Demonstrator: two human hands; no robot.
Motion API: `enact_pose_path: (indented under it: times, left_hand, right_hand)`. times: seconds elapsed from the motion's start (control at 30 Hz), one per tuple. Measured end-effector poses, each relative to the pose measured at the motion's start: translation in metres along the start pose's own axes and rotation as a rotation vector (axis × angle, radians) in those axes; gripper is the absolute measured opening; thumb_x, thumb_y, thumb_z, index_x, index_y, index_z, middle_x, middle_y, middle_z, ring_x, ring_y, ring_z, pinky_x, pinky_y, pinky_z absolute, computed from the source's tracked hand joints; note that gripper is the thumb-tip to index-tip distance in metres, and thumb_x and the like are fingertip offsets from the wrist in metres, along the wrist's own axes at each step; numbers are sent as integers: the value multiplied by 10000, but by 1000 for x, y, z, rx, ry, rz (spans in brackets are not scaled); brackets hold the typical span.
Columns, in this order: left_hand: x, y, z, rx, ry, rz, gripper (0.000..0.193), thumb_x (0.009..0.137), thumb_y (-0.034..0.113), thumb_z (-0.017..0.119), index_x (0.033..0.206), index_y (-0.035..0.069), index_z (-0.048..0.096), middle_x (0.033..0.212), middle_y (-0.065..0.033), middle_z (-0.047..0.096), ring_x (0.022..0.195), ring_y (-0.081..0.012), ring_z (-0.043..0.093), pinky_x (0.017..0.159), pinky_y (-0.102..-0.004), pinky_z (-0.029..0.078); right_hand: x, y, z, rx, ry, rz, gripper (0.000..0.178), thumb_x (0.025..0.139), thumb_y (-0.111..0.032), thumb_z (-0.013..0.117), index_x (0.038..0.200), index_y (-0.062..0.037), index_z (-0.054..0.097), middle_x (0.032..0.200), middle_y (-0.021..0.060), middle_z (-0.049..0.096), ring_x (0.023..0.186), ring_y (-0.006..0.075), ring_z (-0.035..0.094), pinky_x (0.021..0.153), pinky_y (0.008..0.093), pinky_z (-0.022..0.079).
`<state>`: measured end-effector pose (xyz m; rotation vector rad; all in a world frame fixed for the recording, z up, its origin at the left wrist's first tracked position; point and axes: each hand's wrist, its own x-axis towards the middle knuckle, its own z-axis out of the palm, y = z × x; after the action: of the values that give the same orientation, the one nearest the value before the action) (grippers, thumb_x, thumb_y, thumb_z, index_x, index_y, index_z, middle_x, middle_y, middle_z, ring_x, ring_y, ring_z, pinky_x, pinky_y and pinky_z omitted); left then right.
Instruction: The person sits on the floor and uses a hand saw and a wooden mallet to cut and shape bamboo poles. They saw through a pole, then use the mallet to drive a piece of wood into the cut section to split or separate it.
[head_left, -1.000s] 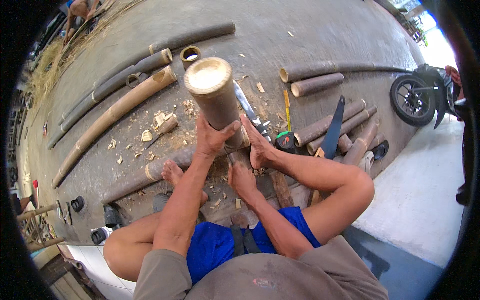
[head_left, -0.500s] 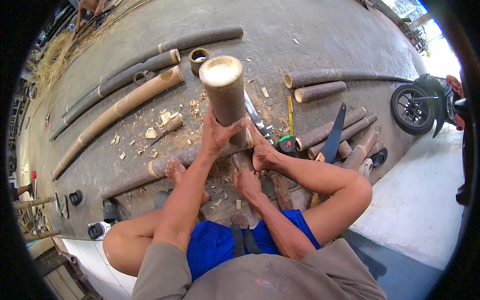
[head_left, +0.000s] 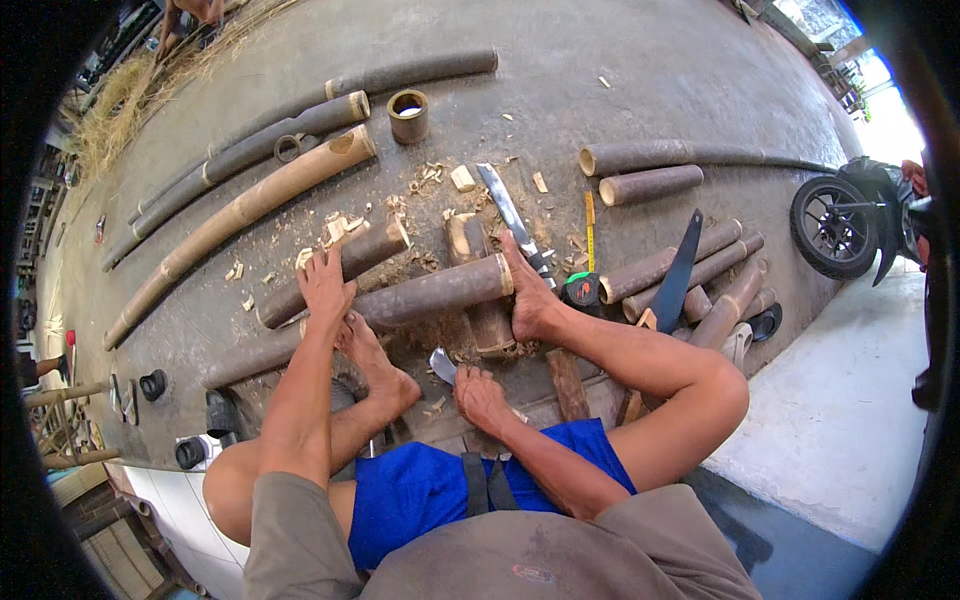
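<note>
My left hand [head_left: 327, 287] is closed over the middle of a short dark bamboo tube [head_left: 377, 248], which lies slanted on the floor among shavings. In my right hand [head_left: 484, 398], low in front of my lap, is a knife; its shiny blade [head_left: 443, 364] points up and left, and its handle is hidden in my fist. Between the hands a longer bamboo pole [head_left: 430, 296] lies across a notched wooden block [head_left: 491, 328]. My right foot [head_left: 530, 295] presses at the pole's cut end, and my left foot [head_left: 372, 355] rests against its near side.
A long machete-like blade [head_left: 512, 217], a tape measure [head_left: 582, 291] and a handsaw [head_left: 674, 270] lie to the right, near stacked bamboo pieces [head_left: 690, 260]. Long bamboo poles [head_left: 240, 215] and a short bamboo ring [head_left: 408, 117] lie at far left. A motorcycle wheel [head_left: 835, 228] stands far right.
The bamboo tube, held upright by my left hand before, now lies on the floor farther left with that hand on it. My right hand has lowered slightly, and the knife blade shows clearly.
</note>
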<state>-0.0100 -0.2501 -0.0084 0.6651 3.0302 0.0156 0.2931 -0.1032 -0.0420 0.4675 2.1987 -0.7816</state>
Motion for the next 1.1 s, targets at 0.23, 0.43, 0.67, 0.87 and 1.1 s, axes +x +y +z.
enact_pose_path:
  times: [0.23,0.43,0.67,0.87,1.1]
  left_hand:
    - [-8,46,-8,-365,253,334,792,766,515,804,1401,124,539,1302,-210,590,1234,-397,562,1016,-560,457]
    - [-34,114,13,-158,-172,407,967,606,629,871,1383,143,563,1166,-151,652,1096,-360,623,893,-557,485]
    - [6,118,19,-187,-202,273,984,591,634,878,1392,165,549,1195,-154,652,1146,-354,603,911,-539,472]
    - [13,131,10,-288,-233,288,909,624,573,888,1344,129,555,1211,-182,635,1181,-380,580,915,-545,444]
    - [15,136,13,-252,-219,298,929,616,578,889,1356,130,548,1217,-180,630,1182,-383,584,925,-535,444]
  right_hand:
    - [-20,1,-44,-65,374,-125,372,981,-307,586,1216,-20,617,1052,272,673,1020,418,685,797,515,589]
    - [-116,37,-196,625,508,-250,622,981,-528,609,1407,-79,558,1267,198,645,1151,300,647,992,444,508]
    - [-231,91,-313,1051,800,-386,706,959,-598,585,1444,-90,514,1321,192,607,1180,313,624,1004,457,499]
    - [-113,53,-262,1369,472,-94,778,941,-658,565,1475,-99,477,1367,187,574,1205,324,604,1014,469,490]
    - [6,7,-220,1845,194,177,863,919,-727,541,1512,-110,434,1421,181,535,1235,337,581,1026,482,480]
